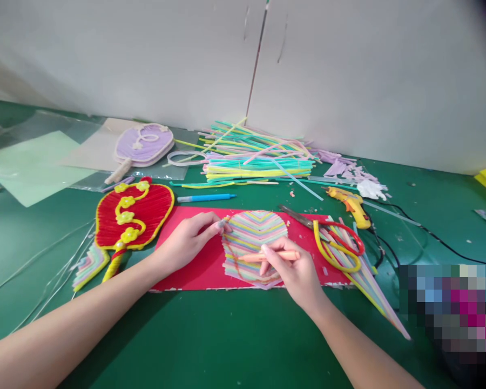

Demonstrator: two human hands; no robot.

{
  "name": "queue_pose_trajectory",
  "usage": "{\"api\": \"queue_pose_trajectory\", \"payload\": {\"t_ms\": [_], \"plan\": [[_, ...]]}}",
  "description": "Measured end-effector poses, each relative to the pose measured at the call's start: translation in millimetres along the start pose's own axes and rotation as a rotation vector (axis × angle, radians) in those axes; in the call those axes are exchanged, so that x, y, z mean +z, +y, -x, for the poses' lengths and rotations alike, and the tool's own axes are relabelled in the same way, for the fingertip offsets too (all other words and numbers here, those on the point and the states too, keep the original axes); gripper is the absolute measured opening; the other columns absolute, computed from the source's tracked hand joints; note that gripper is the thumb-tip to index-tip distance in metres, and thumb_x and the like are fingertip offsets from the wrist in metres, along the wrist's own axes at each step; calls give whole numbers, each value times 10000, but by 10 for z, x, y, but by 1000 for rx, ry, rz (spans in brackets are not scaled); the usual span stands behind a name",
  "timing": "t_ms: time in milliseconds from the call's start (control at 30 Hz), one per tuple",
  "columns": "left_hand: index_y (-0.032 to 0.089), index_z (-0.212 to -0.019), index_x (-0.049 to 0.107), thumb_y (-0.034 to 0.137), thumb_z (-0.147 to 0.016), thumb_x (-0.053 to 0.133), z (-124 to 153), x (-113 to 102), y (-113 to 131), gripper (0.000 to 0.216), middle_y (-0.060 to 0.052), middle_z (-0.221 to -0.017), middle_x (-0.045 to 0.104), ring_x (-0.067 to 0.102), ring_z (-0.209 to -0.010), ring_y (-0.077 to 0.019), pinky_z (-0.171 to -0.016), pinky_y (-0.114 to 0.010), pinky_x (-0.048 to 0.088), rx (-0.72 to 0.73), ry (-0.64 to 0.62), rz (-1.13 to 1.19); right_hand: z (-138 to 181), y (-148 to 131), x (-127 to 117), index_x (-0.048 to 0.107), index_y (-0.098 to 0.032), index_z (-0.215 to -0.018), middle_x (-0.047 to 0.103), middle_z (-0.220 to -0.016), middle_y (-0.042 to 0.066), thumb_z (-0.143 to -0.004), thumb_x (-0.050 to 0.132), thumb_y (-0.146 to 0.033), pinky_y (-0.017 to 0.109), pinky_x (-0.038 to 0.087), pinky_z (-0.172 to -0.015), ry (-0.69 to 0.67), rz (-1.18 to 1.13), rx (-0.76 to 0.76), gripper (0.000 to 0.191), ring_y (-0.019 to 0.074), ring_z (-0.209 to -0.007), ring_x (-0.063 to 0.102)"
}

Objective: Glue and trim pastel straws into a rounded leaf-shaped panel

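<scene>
Both our forearms reach in from the lower corners, angled toward each other. Our left hand (198, 237) lies palm down, its thumb and forefinger brought together at the upper left edge of the striped piece (259, 232); we cannot tell whether they pinch that edge or only press on it. Our right hand (297, 270) is curled, pinching a peach-coloured pen (247, 257) between thumb and fingers, with the pen lying nearly level across the lower half of the piece.

The striped piece is between our two hands, right in front of us, on a red sheet (194, 270). It is made of soft-looking pastel strips set side by side in V shapes, with ragged side edges and a brownish curved line along the left.

Just right of our right hand, scissors (310, 222) with red and yellow loop handles rest over a tapering fan of pastel strips (375, 283). Left of the sheet lies a fuzzy red fan (152, 208) with a yellow border and flowers. A blue pen (206, 198) lies behind our left hand on the smooth green table (186, 340).
</scene>
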State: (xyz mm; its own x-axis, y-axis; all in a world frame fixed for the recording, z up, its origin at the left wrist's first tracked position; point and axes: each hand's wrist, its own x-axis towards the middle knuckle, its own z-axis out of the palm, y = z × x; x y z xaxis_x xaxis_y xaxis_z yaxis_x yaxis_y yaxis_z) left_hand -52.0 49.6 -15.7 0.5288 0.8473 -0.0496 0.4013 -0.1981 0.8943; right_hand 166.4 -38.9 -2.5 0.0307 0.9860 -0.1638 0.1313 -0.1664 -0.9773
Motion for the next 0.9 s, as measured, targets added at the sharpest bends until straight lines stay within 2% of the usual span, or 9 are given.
{"api": "queue_pose_trajectory", "payload": {"t_ms": [167,300,500,667,800,900], "plan": [[200,-936,627,454,-921,399,-1,6,-15,341,-48,-1011,694,616,-979,-210,-878,-313,458,3,0,-22,12,6,6,558,-202,-744,636,-582,-7,-842,585,-415,220,522,-542,20,-17,-3,236,165,-652,684],[201,-937,633,455,-920,399,-7,5,-5,345,-47,-999,694,618,-957,-207,-863,-304,462,11,6,-51,9,3,16,556,-198,-707,633,-555,-8,-848,583,-402,230,520,-574,-9,20,-3,250,162,-625,682],[203,-958,641,470,-917,391,-3,-1,-13,368,-54,-991,694,616,-945,-213,-858,-317,466,18,4,-99,8,-14,19,541,-210,-736,624,-570,-2,-850,571,-422,224,525,-557,-9,-36,3,242,223,-822,712],[205,-956,641,467,-918,385,3,-2,-7,368,-48,-992,695,619,-939,-211,-849,-311,470,11,5,-116,4,12,-3,526,-201,-677,627,-537,0,-854,566,-426,209,506,-509,-43,-7,29,289,212,-746,717],[203,-937,634,449,-918,386,5,-6,15,349,-48,-980,694,618,-933,-212,-843,-313,468,4,9,-144,-5,11,11,550,-207,-725,664,-584,4,-851,575,-414,235,536,-600,13,-21,-17,244,212,-808,715],[202,-933,622,446,-921,379,7,-8,19,344,-50,-984,688,615,-937,-210,-849,-313,463,2,0,-146,-3,15,14,551,-202,-697,670,-570,8,-844,577,-432,240,536,-550,-26,-21,20,274,197,-689,713]]}}
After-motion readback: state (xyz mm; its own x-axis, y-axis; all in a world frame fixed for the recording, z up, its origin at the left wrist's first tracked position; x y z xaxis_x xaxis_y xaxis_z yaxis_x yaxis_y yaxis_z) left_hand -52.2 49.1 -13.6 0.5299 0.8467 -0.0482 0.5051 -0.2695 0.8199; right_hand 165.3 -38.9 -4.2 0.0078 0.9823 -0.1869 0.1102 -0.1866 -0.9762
